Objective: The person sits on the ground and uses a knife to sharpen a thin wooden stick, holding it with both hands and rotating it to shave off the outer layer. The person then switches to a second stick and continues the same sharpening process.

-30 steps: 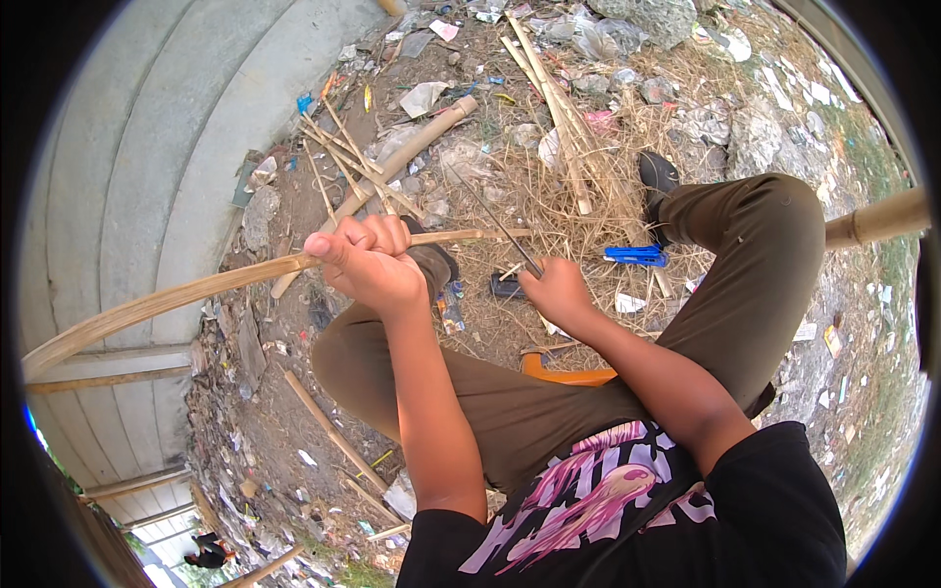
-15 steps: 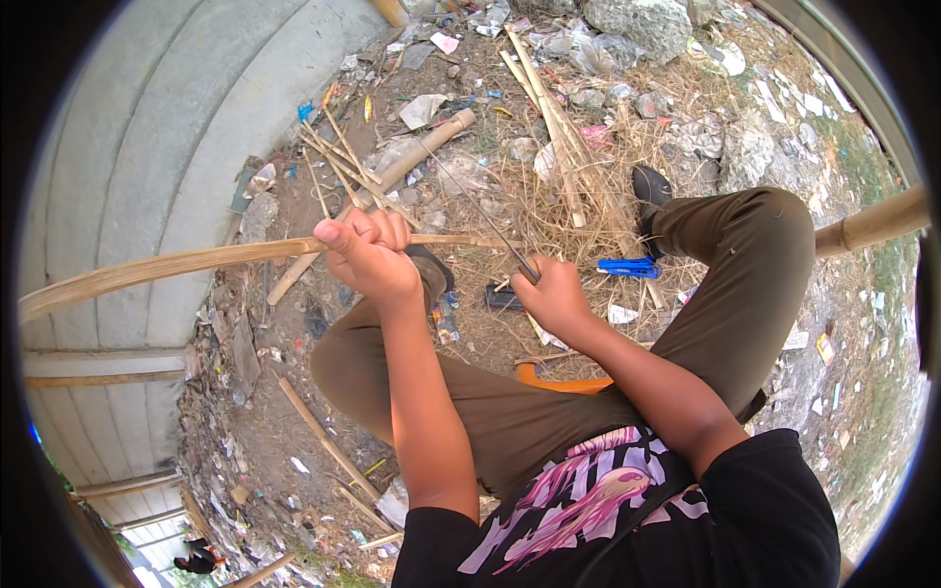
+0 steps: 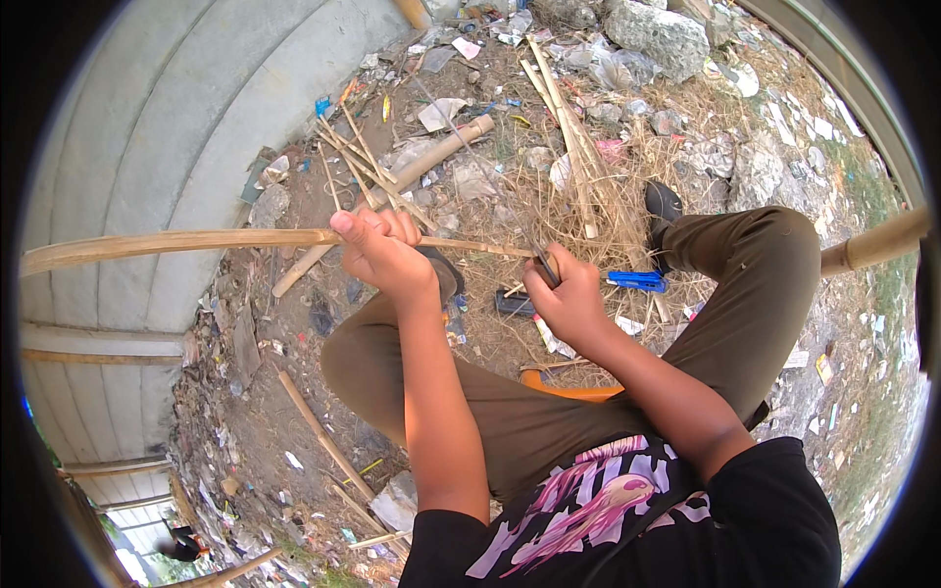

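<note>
My left hand is closed around a long, pale split bamboo strip, with the thumb pointing left along it. The strip runs far out to the left, and its thinner right part reaches toward my other hand. In my right hand is the dark handle of a long, thin-bladed knife, fingers wrapped round it. The blade slants away up and left, blurred. Its base is at the strip's right end; whether they touch I cannot tell.
Beyond my hands lie a bamboo pole and split bamboo pieces. A blue plastic-handled tool and a black object are on the littered ground. A grey wall stands left, a rock far ahead. Something orange shows beneath me.
The bamboo strip's left part has risen and lies more level. My right hand has turned the knife a little, its blade now steeper. The whole view has shifted slightly.
</note>
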Demonstrator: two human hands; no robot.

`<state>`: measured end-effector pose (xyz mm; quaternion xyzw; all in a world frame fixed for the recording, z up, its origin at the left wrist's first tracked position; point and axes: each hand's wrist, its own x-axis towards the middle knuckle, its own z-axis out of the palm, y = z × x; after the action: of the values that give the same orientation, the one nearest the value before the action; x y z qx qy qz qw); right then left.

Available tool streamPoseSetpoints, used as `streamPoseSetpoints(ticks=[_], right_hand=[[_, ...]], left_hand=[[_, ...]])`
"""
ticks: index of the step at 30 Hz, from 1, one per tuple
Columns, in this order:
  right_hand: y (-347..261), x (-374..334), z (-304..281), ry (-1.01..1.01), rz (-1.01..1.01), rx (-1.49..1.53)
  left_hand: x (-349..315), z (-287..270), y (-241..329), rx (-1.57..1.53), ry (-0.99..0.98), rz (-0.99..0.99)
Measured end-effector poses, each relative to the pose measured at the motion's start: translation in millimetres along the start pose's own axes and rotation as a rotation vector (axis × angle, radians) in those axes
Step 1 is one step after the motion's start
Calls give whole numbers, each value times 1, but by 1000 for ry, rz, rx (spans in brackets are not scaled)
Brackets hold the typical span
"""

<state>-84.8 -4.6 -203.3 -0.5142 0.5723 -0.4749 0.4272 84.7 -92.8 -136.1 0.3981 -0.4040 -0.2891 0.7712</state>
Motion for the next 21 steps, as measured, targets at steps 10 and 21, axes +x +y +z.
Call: streamPoseSetpoints(ticks=[10,21], right_hand=[[95,-4,14,-178,285,-434],[60,10,37,173,-81,171]], left_hand=[[13,21,-6,-28,-10,-23],[61,56,-37,15,-95,-46]])
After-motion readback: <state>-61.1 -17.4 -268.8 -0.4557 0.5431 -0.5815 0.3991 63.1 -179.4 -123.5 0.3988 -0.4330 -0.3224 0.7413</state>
